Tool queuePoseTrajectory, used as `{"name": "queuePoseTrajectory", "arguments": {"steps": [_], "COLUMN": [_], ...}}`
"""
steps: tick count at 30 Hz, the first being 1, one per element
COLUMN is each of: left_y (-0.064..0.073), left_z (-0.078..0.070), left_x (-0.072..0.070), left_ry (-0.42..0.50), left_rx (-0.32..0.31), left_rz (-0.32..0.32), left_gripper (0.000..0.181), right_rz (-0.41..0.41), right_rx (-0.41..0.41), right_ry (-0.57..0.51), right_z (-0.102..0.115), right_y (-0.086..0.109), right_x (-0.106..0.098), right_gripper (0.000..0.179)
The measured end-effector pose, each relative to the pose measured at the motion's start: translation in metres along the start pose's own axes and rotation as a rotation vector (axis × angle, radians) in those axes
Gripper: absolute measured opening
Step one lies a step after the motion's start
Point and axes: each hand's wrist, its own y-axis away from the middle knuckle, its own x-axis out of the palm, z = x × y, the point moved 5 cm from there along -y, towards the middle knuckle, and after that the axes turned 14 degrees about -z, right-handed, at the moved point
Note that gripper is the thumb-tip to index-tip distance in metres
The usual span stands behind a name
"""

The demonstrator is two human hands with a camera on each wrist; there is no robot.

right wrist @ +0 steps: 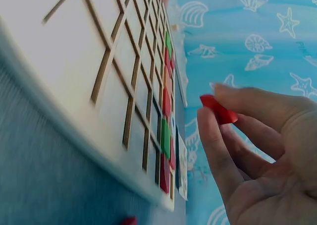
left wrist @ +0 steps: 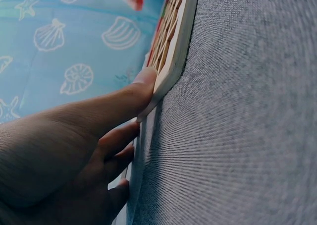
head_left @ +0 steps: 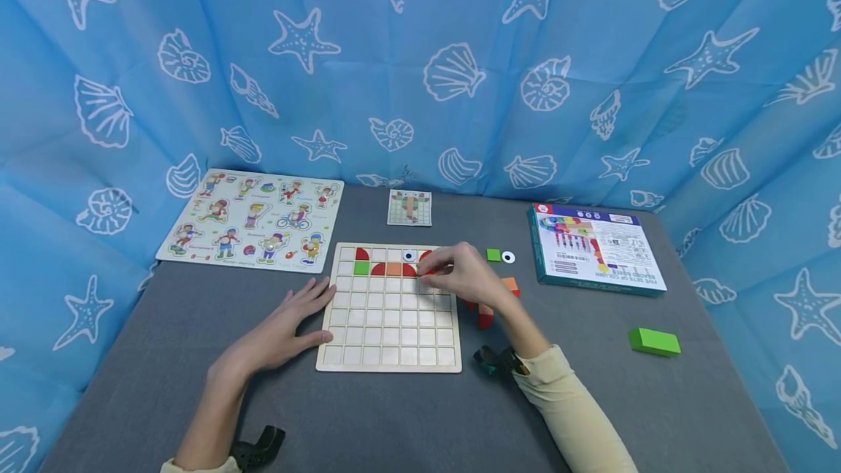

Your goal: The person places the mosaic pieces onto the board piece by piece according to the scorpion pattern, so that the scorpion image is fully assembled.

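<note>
A pale wooden grid board (head_left: 388,354) lies on the table with red, green and orange blocks and a white eye-like disc (head_left: 409,255) in its far rows. My left hand (head_left: 282,327) rests at the board's left edge, fingers extended; its thumb (left wrist: 141,88) presses the rim in the left wrist view. Over the far right part of the board is my right hand (head_left: 465,276). Thumb and index finger pinch a small red block (right wrist: 220,111), held above the board in the right wrist view. From the head, this hand covers some far right squares.
Right of the board lie a green square (head_left: 493,255), a white ring (head_left: 508,258) and several red and orange blocks. Behind it is a small pattern card (head_left: 425,216). A picture puzzle (head_left: 250,221) lies far left, a box (head_left: 598,248) and green block (head_left: 655,341) right.
</note>
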Motion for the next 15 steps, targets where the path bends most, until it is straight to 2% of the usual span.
{"name": "queuePoseTrajectory", "arguments": {"steps": [5,9,15], "left_y": [0.000,0.000,-0.001], "left_z": [0.001,0.001,0.001], "left_x": [0.000,0.000,0.001], "left_ry": [0.003,-0.001,-0.008], "left_rx": [-0.001,-0.013,-0.017], "left_rz": [0.004,0.007,0.010], "left_gripper": [0.082,0.083,0.082], "right_rz": [0.021,0.047,0.080], "right_rx": [-0.020,-0.057,-0.047], "right_ry": [-0.048,-0.076,-0.117], "right_z": [0.011,0.022,0.033], "right_y": [-0.009,-0.019,-0.036], "right_x": [0.013,0.028,0.056], "right_gripper": [0.020,0.022,0.021]}}
